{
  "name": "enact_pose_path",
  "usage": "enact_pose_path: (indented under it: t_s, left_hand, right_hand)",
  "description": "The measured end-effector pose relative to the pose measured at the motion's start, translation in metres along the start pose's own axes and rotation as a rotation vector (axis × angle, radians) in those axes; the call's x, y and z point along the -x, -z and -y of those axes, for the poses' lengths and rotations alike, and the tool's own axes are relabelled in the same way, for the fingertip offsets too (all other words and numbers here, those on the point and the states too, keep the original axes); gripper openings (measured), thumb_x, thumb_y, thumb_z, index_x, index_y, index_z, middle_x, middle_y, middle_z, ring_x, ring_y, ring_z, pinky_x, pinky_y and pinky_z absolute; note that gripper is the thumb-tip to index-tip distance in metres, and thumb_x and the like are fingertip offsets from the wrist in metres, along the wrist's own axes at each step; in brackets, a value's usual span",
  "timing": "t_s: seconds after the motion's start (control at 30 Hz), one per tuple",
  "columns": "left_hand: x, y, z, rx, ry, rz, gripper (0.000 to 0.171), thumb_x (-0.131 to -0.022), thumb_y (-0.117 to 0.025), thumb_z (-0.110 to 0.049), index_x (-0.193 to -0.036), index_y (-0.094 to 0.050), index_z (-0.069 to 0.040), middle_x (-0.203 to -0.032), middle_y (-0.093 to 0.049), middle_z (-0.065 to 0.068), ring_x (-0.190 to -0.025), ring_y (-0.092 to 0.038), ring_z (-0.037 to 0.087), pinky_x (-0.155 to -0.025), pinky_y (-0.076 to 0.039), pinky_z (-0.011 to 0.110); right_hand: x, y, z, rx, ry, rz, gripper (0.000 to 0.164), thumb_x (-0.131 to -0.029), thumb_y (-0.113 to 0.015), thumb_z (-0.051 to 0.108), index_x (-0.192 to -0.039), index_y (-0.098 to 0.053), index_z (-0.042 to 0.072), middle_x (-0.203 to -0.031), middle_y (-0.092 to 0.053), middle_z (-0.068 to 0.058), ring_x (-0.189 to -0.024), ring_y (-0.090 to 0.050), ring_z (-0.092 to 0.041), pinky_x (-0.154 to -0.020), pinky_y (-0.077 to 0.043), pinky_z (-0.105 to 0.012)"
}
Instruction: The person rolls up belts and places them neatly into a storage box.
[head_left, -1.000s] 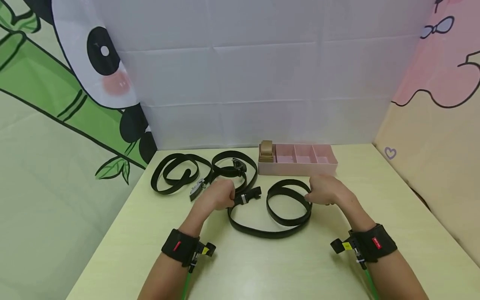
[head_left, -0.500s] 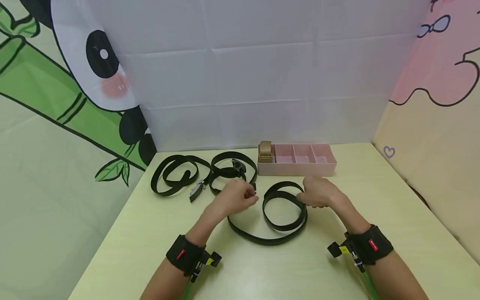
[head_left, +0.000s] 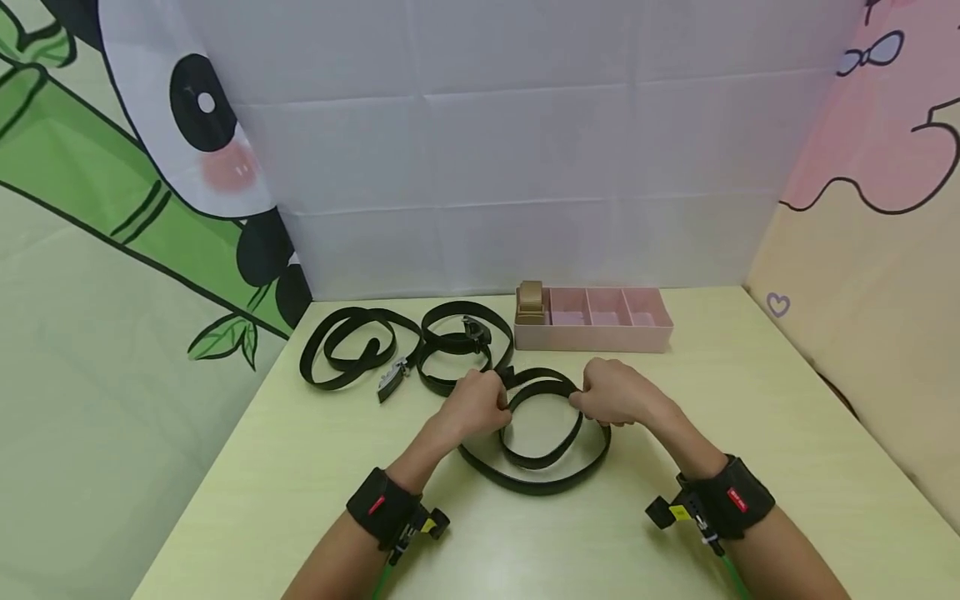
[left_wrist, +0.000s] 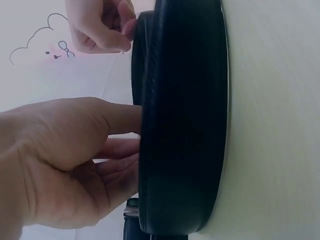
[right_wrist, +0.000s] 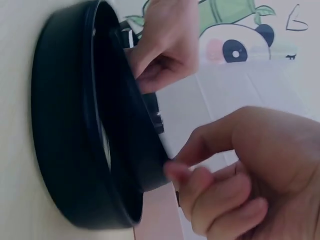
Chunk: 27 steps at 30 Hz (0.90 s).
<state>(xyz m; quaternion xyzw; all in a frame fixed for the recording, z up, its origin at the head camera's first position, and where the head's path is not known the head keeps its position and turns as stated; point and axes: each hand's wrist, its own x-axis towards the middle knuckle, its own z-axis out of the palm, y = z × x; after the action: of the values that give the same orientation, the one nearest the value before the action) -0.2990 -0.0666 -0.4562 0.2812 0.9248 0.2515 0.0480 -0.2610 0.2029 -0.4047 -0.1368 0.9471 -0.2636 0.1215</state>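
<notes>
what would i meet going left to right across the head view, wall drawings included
Panda drawing → leftmost coiled belt → left hand → front belt → right hand → purple heart on the wall.

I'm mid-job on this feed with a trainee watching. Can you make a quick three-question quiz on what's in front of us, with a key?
1. Multiple choice: in the head view, where in the pink tray does the tan item sit?
A) far left
B) far right
C) second from right

2. True or false: the right hand pinches the near belt.

3. Short answer: which hand is closer to the far-left belt?

Key: 1. A; 2. True; 3. the left hand.
</notes>
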Motion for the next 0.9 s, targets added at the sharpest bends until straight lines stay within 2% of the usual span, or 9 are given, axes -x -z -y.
enact_pose_path:
  t_s: [0.07,0.13,0.2,0.3,0.4,0.5,0.6,0.73,0.9]
  left_hand:
    - [-0.006,-0.004,0.01,-0.016,-0.061,-0.007,0.053,-0.096,-0.074,0.0,-0.051,-0.052,-0.019,-0.05,-0.033,-0.011,-0.049,-0.029,0.008,-0.051,-0.03,0.03]
    - [-0.016,-0.017,0.03,-0.079,-0.117,-0.032,0.047,-0.097,-0.074,-0.001,-0.056,-0.063,-0.02,-0.051,-0.044,-0.01,-0.049,-0.036,0.007,-0.049,-0.034,0.032]
    - [-0.023,-0.023,0.039,-0.146,-0.129,-0.038,0.036,-0.1,-0.077,-0.005,-0.066,-0.075,-0.018,-0.058,-0.06,-0.007,-0.052,-0.046,0.007,-0.05,-0.04,0.035]
    - [-0.022,-0.022,0.037,-0.217,-0.156,-0.056,0.021,-0.101,-0.08,-0.005,-0.083,-0.087,-0.013,-0.076,-0.079,0.0,-0.06,-0.06,0.009,-0.053,-0.049,0.036]
    - [-0.01,-0.005,0.013,-0.232,-0.176,-0.045,0.014,-0.101,-0.082,-0.004,-0.09,-0.088,-0.007,-0.086,-0.084,0.007,-0.067,-0.069,0.014,-0.06,-0.053,0.032]
    - [-0.004,0.002,0.001,-0.259,-0.2,-0.04,0.015,-0.103,-0.081,-0.003,-0.089,-0.088,-0.006,-0.086,-0.084,0.008,-0.071,-0.07,0.015,-0.063,-0.051,0.027]
    - [-0.004,0.003,-0.001,-0.3,-0.202,-0.048,0.016,-0.104,-0.081,-0.006,-0.09,-0.088,-0.009,-0.086,-0.084,0.006,-0.071,-0.07,0.015,-0.064,-0.049,0.026]
    - [-0.005,0.003,0.0,-0.306,-0.187,-0.084,0.013,-0.103,-0.082,-0.008,-0.093,-0.089,-0.009,-0.09,-0.085,0.006,-0.075,-0.073,0.017,-0.065,-0.049,0.026]
    - [-0.007,0.0,0.004,-0.274,-0.187,-0.128,0.011,-0.102,-0.083,-0.008,-0.093,-0.089,-0.008,-0.09,-0.085,0.007,-0.074,-0.073,0.016,-0.063,-0.049,0.027]
  right_hand:
    - [-0.001,-0.001,-0.002,0.038,0.0,-0.032,0.049,-0.101,-0.066,0.02,-0.054,-0.054,0.017,-0.046,-0.042,0.01,-0.041,-0.04,-0.008,-0.048,-0.033,-0.026]
    - [-0.004,-0.003,-0.005,0.065,0.0,-0.088,0.054,-0.102,-0.068,0.022,-0.052,-0.047,0.02,-0.046,-0.037,0.011,-0.042,-0.038,-0.007,-0.049,-0.031,-0.026]
    - [-0.008,-0.006,-0.007,0.065,0.019,-0.151,0.054,-0.102,-0.071,0.023,-0.053,-0.048,0.02,-0.049,-0.036,0.011,-0.046,-0.037,-0.007,-0.051,-0.029,-0.026]
    - [-0.016,-0.014,-0.009,0.042,0.071,-0.246,0.044,-0.101,-0.076,0.023,-0.061,-0.06,0.016,-0.056,-0.046,0.008,-0.053,-0.04,-0.01,-0.054,-0.032,-0.027]
    - [-0.026,-0.023,-0.012,0.038,0.117,-0.302,0.028,-0.1,-0.077,0.022,-0.075,-0.073,0.011,-0.068,-0.064,0.003,-0.059,-0.051,-0.012,-0.058,-0.04,-0.029]
    - [-0.031,-0.029,-0.015,0.04,0.133,-0.307,0.022,-0.099,-0.077,0.016,-0.078,-0.076,0.009,-0.073,-0.07,-0.001,-0.061,-0.055,-0.014,-0.058,-0.043,-0.028]
    - [-0.028,-0.028,-0.013,0.063,0.132,-0.303,0.025,-0.095,-0.076,0.01,-0.07,-0.073,0.011,-0.067,-0.066,0.001,-0.058,-0.053,-0.012,-0.057,-0.041,-0.027]
    - [-0.014,-0.02,0.0,0.083,0.139,-0.305,0.029,-0.091,-0.076,0.006,-0.064,-0.069,0.013,-0.059,-0.06,0.004,-0.054,-0.049,-0.01,-0.056,-0.04,-0.028]
    - [-0.004,-0.027,0.019,0.01,0.162,-0.202,0.025,-0.089,-0.075,0.006,-0.067,-0.069,0.014,-0.055,-0.063,0.006,-0.045,-0.057,-0.006,-0.054,-0.045,-0.027]
